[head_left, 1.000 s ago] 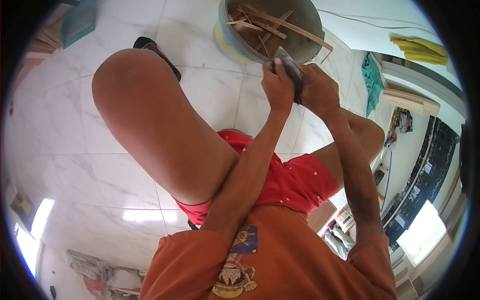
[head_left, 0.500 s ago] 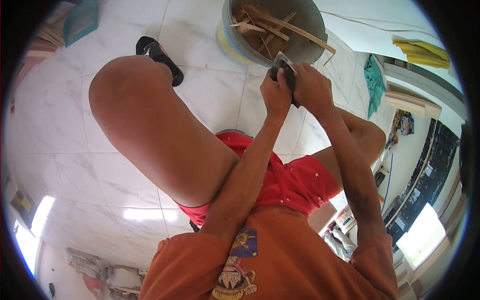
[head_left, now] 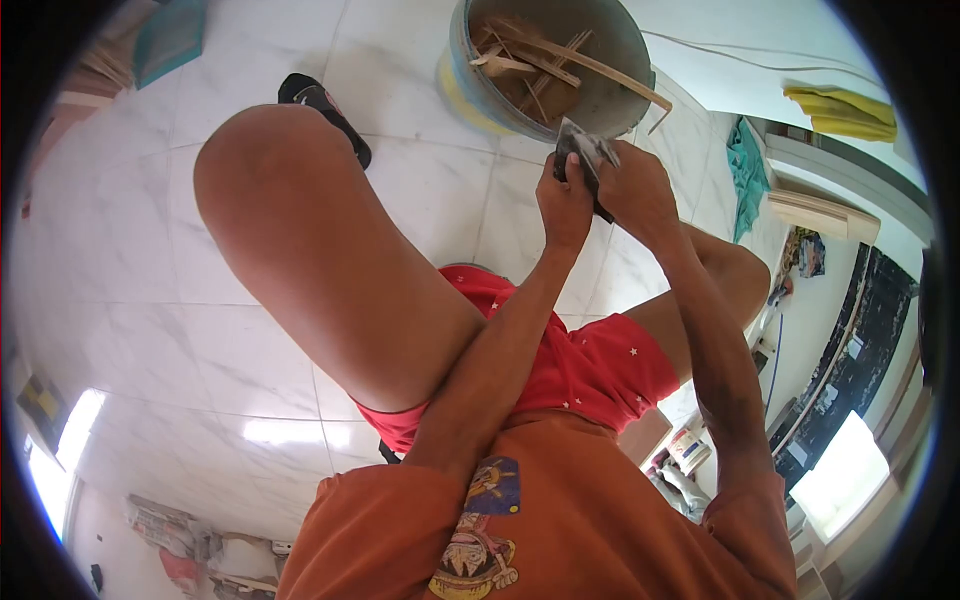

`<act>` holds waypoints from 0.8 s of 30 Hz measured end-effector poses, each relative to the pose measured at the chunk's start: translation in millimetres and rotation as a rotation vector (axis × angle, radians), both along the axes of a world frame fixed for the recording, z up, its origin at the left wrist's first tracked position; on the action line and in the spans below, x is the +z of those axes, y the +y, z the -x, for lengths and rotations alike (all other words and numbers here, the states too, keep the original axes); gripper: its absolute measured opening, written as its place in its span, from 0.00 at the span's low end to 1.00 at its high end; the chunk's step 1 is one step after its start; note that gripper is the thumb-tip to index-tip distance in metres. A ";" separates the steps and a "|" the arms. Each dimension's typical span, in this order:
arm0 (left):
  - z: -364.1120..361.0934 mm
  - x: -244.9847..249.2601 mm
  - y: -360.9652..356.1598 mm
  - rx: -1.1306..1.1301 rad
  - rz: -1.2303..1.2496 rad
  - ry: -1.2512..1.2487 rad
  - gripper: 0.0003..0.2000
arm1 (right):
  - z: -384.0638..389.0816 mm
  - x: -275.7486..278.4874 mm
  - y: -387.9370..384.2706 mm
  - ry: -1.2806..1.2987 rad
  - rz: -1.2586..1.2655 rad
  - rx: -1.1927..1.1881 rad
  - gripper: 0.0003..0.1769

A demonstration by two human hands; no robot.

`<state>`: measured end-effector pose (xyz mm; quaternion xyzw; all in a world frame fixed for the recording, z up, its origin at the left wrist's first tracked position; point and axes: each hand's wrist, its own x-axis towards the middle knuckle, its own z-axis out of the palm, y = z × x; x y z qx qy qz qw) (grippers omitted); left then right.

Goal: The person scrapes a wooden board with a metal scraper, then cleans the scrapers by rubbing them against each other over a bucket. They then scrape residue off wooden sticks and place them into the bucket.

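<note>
My left hand (head_left: 566,208) is closed around a dark flat piece (head_left: 578,165) with a pale grey, dusty-looking upper end. Its thumb lies along the face of the piece, and I cannot make out exactly what it is. My right hand (head_left: 638,190) is beside it with curled fingers against the piece's right side. A blurred greyish bit shows at those fingertips, too smeared to name. Both hands are just below the rim of a grey bucket (head_left: 642,105), which contains wood strips and splinters (head_left: 545,65). One long strip leans out over the bucket's right edge.
White marble-look tiles (head_left: 250,350) cover the floor. A teal dustpan-like object (head_left: 168,42) lies at upper left. On the right are a teal cloth (head_left: 746,175), a yellow cloth (head_left: 845,110) and pale wood boards (head_left: 825,215). Cables run along the upper right.
Both hands have shifted slightly right and down. The right hand's fingers have turned, exposing more of the dark piece's pale face and a blurred greyish bit.
</note>
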<state>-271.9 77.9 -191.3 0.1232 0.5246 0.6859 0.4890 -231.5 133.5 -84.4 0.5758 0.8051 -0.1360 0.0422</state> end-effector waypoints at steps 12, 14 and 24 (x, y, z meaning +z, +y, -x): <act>-15.7 -18.3 1.8 -0.021 -0.095 -0.110 0.13 | 16.3 -10.0 6.0 -0.202 -0.082 -0.001 0.17; -19.1 -21.7 -8.9 -0.064 -0.024 -0.002 0.12 | 1.2 -21.4 8.7 -0.205 -0.106 0.074 0.18; -12.9 1.4 -7.5 -0.031 -0.082 -0.216 0.13 | -9.8 -33.8 37.1 -0.254 -0.106 0.167 0.13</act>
